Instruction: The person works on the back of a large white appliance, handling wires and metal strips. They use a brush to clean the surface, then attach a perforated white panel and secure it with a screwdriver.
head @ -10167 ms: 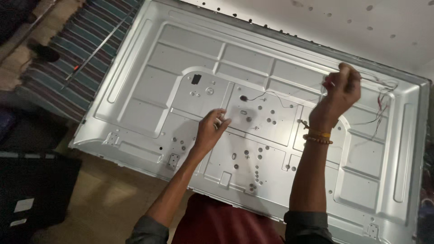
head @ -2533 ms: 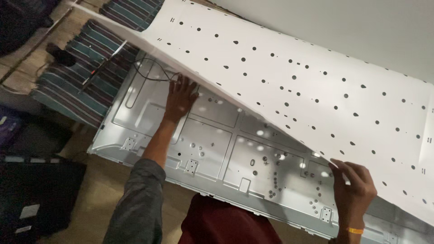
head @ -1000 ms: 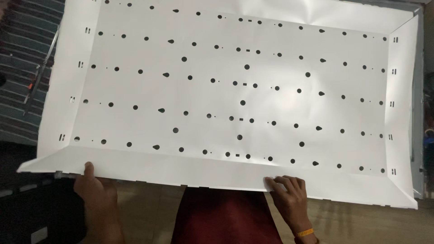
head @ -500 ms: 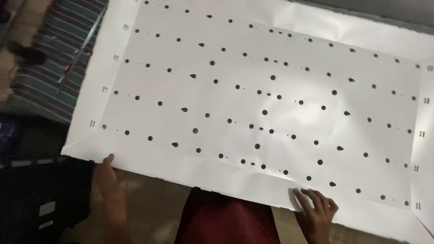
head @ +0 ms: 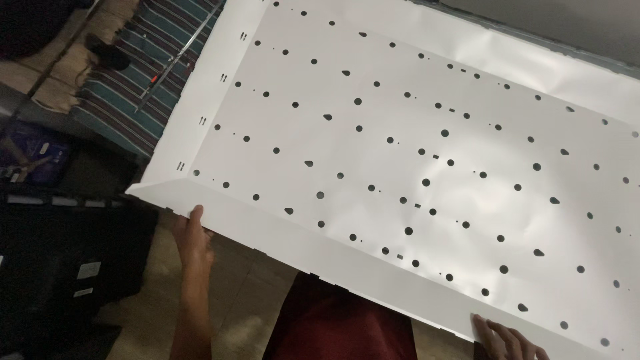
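Note:
A large white sheet [head: 413, 147] punched with rows of small holes fills most of the view, with folded flaps along its edges. It tilts down to the right. My left hand [head: 193, 233] grips its near edge close to the left corner, thumb on top. My right hand [head: 508, 339] holds the same near edge at the lower right, only fingers showing. The metal panel seen earlier is hidden beneath the sheet.
A striped teal cloth [head: 127, 87] lies at upper left with a thin rod and a dark tool [head: 110, 52] on it. Black boxes [head: 60, 267] sit at lower left. My dark red clothing [head: 340, 323] is below the sheet, over a tan floor [head: 240, 300].
The sheet has shifted right and nearer, and the view has swung. My left hand stays on the near left edge; my right hand has slid toward the lower right corner.

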